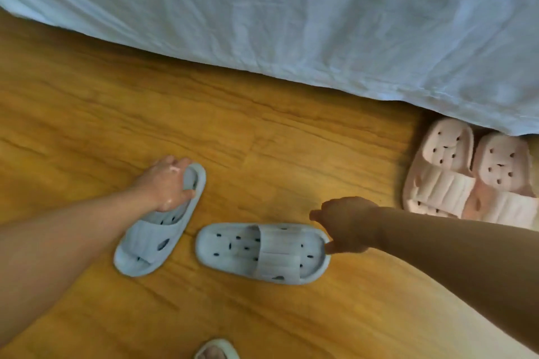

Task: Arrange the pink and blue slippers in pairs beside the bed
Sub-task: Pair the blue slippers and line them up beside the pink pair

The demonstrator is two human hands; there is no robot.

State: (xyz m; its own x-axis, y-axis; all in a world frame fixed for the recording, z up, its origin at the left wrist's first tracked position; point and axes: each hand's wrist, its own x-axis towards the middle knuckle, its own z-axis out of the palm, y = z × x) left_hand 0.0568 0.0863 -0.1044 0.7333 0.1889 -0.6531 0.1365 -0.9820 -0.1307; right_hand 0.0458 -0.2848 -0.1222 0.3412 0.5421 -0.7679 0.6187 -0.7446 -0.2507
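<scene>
while the pink slippers (469, 176) already sit side by side at the far right, touching each other with their far ends at the hem of the bed sheet (291, 17), the blue pair is the step in hand. the left hand (167, 183) is wrapped over the far end of one blue slipper (159, 230), thumb inside the footbed and fingers curled round the outer rim, so it grips the edge rather than lying flat. that slipper lies at a slant on the wooden floor (87, 114), well short of the bed. the right hand (347, 224) reaches to the right end of the other blue slipper (262, 252), which lies crosswise, nearly at a right angle to its mate; a fingertip touches the rim, the other fingers look loosely curled, and i cannot tell if it has a real hold. a slipper with a foot in it (217, 350) peeks in at the near edge.

my reading: the next move calls for turning the crosswise slipper to point the same way as the slanted one, closing the gap between them, then sliding both toward the sheet's hem, left of the pink pair
</scene>
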